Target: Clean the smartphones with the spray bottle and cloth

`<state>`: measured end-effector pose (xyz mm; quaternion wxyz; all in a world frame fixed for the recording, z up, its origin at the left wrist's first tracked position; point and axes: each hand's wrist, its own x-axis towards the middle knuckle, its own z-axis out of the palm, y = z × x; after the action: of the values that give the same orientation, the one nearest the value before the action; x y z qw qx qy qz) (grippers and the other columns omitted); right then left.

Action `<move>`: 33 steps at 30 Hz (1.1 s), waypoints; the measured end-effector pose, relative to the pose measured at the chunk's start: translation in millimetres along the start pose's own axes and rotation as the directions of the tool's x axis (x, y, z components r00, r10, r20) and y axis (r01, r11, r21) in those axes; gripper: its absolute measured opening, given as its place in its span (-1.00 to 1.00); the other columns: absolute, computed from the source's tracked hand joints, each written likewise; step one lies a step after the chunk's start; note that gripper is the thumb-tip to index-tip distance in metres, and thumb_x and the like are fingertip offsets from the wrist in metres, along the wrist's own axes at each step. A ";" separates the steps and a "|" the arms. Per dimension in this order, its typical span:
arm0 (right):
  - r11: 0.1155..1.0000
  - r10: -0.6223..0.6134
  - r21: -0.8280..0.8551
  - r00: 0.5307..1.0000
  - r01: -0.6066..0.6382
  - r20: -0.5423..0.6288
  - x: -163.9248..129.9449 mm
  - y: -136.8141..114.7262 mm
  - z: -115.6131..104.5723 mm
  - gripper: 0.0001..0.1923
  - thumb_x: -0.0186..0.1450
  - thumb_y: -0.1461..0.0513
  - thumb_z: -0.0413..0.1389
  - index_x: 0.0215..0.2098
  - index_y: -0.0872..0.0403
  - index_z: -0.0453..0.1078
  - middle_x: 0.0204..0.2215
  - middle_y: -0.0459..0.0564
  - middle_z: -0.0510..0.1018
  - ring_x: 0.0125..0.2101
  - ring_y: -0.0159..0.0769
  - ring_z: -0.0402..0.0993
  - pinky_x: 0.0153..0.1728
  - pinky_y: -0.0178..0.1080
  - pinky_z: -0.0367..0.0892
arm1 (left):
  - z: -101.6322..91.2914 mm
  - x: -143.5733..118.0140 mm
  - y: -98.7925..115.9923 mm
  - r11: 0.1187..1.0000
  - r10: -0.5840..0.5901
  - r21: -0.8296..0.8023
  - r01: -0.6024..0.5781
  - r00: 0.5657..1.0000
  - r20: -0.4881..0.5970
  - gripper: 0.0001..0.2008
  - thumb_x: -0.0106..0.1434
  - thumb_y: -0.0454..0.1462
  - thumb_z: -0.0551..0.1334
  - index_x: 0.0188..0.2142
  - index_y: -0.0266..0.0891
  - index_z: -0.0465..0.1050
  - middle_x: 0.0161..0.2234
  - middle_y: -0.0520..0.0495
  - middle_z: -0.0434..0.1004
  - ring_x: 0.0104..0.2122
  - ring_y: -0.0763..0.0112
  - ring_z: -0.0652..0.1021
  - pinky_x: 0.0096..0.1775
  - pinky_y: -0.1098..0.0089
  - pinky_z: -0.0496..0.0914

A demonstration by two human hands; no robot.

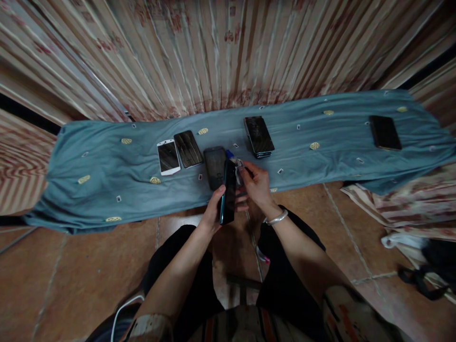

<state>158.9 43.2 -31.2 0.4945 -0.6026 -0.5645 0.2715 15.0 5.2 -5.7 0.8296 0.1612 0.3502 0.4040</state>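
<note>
Both forearms bare. Left hand (213, 209) no jewellery; right hand (257, 184) with silver bangle (276, 219) at wrist. Short sleeves (342, 308) patterned cream, red, dark, ending near elbows. Same print on shirt front, bottom centre. Black trousers (285, 280) on both legs. White cable (123, 308) curving by left thigh.

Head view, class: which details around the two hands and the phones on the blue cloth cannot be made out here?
- Small item in the right hand: head view, too small and covered by the fingers.
- Face of the dark phone in the left hand: head view, seen edge-on.
- Screens of the phones on the blue cloth: head view, too dim and small.
</note>
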 end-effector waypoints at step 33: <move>0.885 -0.424 -0.095 0.874 0.455 0.237 -22.1 -21.3 -4.2 -0.62 0.45 0.26 -0.06 0.13 -0.02 0.45 0.16 0.03 0.51 0.17 -0.17 0.40 0.23 0.02 0.32 | 1.0 9.1 -6.5 0.981 0.110 -0.119 -0.150 0.950 -0.292 -0.85 0.33 -0.28 0.19 -0.29 -0.22 0.54 -0.42 0.08 0.61 -0.32 0.48 0.62 -0.06 0.46 0.48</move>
<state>149.0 18.3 -15.6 0.4349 -0.4612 -0.7543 0.1711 23.2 8.3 -12.7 0.7515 0.0657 0.4250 0.5004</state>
